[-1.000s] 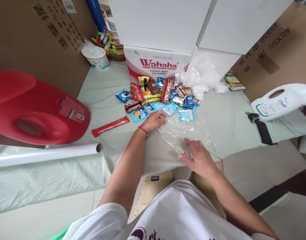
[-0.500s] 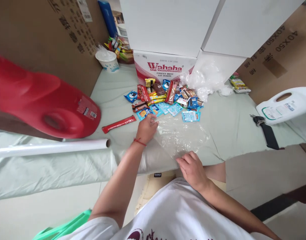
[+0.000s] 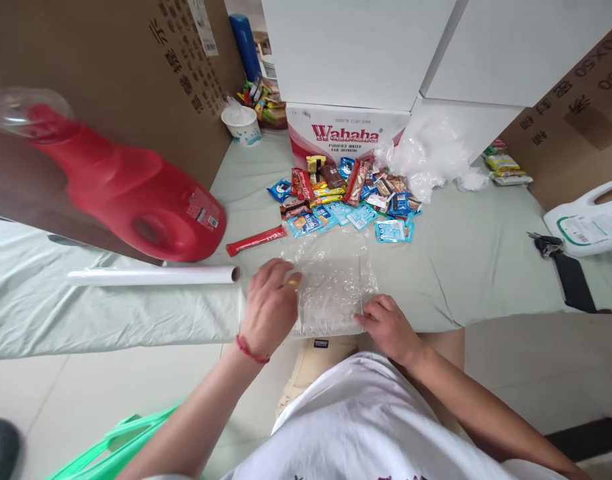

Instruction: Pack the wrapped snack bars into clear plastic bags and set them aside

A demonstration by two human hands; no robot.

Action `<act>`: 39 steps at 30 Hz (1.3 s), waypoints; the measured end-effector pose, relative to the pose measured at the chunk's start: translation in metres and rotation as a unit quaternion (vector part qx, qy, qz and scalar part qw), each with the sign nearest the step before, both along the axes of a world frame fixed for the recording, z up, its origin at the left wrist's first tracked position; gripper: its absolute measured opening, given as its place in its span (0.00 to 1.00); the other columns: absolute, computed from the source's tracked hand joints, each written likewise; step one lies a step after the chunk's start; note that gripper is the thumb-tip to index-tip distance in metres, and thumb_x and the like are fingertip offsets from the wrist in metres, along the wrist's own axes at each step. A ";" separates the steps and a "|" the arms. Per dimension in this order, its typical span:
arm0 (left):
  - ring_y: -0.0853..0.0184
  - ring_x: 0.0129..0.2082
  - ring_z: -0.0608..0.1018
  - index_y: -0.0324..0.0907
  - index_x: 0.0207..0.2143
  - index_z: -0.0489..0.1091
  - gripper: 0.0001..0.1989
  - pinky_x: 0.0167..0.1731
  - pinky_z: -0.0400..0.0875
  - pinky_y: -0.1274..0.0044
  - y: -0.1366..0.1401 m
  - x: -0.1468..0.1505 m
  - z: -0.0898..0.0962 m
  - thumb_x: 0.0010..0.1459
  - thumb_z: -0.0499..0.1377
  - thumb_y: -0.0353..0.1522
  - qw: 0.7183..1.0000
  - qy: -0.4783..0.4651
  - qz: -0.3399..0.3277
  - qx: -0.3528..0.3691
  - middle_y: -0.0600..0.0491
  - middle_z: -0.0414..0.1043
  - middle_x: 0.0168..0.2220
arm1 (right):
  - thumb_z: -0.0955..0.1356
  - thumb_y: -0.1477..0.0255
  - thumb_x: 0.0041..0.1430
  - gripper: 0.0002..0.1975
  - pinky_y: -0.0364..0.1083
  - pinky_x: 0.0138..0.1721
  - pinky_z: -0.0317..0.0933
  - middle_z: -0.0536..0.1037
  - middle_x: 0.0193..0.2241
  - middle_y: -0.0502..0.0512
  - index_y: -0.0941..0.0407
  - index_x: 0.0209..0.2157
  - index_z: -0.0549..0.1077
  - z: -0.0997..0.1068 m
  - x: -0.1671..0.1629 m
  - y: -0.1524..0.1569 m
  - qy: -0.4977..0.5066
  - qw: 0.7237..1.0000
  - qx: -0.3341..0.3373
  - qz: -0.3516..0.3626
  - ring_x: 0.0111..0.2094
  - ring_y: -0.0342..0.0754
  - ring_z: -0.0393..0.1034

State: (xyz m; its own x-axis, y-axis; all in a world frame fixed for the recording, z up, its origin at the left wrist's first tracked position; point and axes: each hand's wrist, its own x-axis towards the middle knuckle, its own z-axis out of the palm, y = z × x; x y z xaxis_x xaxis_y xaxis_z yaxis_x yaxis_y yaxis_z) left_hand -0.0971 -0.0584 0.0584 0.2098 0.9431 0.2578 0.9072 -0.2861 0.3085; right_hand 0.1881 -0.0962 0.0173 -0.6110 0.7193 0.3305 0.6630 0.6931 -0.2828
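A clear, crinkled plastic sheet lies at the table's front edge; I cannot tell whether it is a bag. At its left side, my left hand, with a red string on the wrist, is closed with curled fingers on the plastic. Thumb and fingers of my right hand pinch its lower right corner. Just beyond the sheet is a pile of wrapped snacks with light-blue packets along its near side. One blue packet sits apart at the right. A long red wrapped stick rests left of the sheet.
To the left are a red jug and a white roll. Behind the snacks stand a Wahaha carton and crumpled clear plastic. Rightward are keys, a black phone-like object and a white jug.
My left hand has come from the sheet's far edge toward me and to its left side. The sheet now lies squarer to the table edge. My right hand stays at the near corner.
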 end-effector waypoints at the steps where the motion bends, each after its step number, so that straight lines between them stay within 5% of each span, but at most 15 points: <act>1: 0.52 0.63 0.70 0.46 0.47 0.78 0.17 0.62 0.66 0.58 0.016 0.009 0.000 0.63 0.51 0.27 0.999 0.001 -0.047 -0.021 0.43 0.76 0.53 | 0.65 0.81 0.68 0.16 0.50 0.44 0.63 0.75 0.33 0.56 0.51 0.46 0.81 0.001 0.005 0.001 -0.004 1.000 0.003 -0.001 0.40 0.51 0.62; 6: 0.49 0.69 0.65 0.39 0.58 0.73 0.22 0.67 0.59 0.55 0.081 0.046 -0.030 0.69 0.50 0.38 0.994 0.026 -0.034 -0.099 0.39 0.64 0.68 | 0.64 0.82 0.67 0.18 0.51 0.45 0.64 0.77 0.34 0.57 0.50 0.46 0.82 0.002 0.038 -0.006 -0.025 0.999 0.004 -0.035 0.42 0.52 0.65; 13: 0.53 0.73 0.58 0.42 0.70 0.60 0.29 0.71 0.47 0.55 0.071 0.056 -0.070 0.71 0.45 0.41 0.997 0.018 -0.026 -0.070 0.42 0.54 0.73 | 0.65 0.79 0.66 0.17 0.54 0.43 0.68 0.79 0.37 0.57 0.49 0.48 0.81 0.010 0.096 -0.046 -0.028 0.992 -0.097 -0.077 0.41 0.54 0.70; 19: 0.51 0.74 0.56 0.40 0.70 0.59 0.30 0.70 0.46 0.53 0.070 0.068 -0.067 0.72 0.43 0.43 0.996 0.019 -0.026 -0.084 0.42 0.52 0.74 | 0.61 0.77 0.69 0.19 0.54 0.44 0.70 0.80 0.42 0.58 0.50 0.50 0.79 0.042 0.062 -0.001 0.099 0.986 -0.066 -0.118 0.46 0.55 0.72; 24: 0.53 0.73 0.57 0.43 0.70 0.60 0.29 0.71 0.45 0.54 0.080 0.067 -0.065 0.72 0.42 0.42 0.996 0.009 -0.035 -0.086 0.44 0.55 0.73 | 0.61 0.63 0.73 0.25 0.64 0.67 0.53 0.67 0.68 0.61 0.55 0.67 0.67 0.008 0.018 0.074 -0.059 0.989 -0.097 -0.094 0.68 0.60 0.57; 28: 0.55 0.73 0.59 0.44 0.70 0.60 0.28 0.71 0.44 0.55 0.086 0.049 -0.065 0.72 0.42 0.41 0.996 0.007 -0.034 -0.078 0.44 0.56 0.73 | 0.57 0.62 0.75 0.27 0.67 0.69 0.47 0.63 0.70 0.61 0.55 0.69 0.63 -0.020 0.053 0.100 -0.112 0.970 -0.090 -0.194 0.70 0.61 0.53; 33: 0.55 0.73 0.59 0.42 0.70 0.59 0.29 0.71 0.44 0.54 0.084 0.048 -0.067 0.72 0.43 0.41 0.997 0.015 -0.040 -0.071 0.44 0.55 0.73 | 0.59 0.62 0.73 0.24 0.64 0.61 0.60 0.73 0.60 0.68 0.59 0.58 0.75 -0.008 0.078 0.097 -0.056 0.952 -0.038 -0.297 0.62 0.64 0.63; 39: 0.56 0.73 0.58 0.45 0.70 0.61 0.28 0.72 0.44 0.54 0.081 0.061 -0.067 0.73 0.43 0.41 0.989 0.029 -0.123 -0.071 0.47 0.55 0.73 | 0.59 0.63 0.74 0.25 0.62 0.67 0.54 0.70 0.65 0.62 0.55 0.67 0.66 -0.001 0.037 0.097 -0.040 0.987 -0.044 -0.149 0.67 0.58 0.59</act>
State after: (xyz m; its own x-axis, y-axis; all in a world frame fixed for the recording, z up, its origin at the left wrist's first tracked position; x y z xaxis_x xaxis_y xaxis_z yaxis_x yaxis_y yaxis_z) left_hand -0.0363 0.0227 -0.0087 0.4481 0.8875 0.1078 0.8326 -0.4582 0.3111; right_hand 0.2248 0.0006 0.0168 -0.3902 0.8944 0.2186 0.8559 0.4398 -0.2720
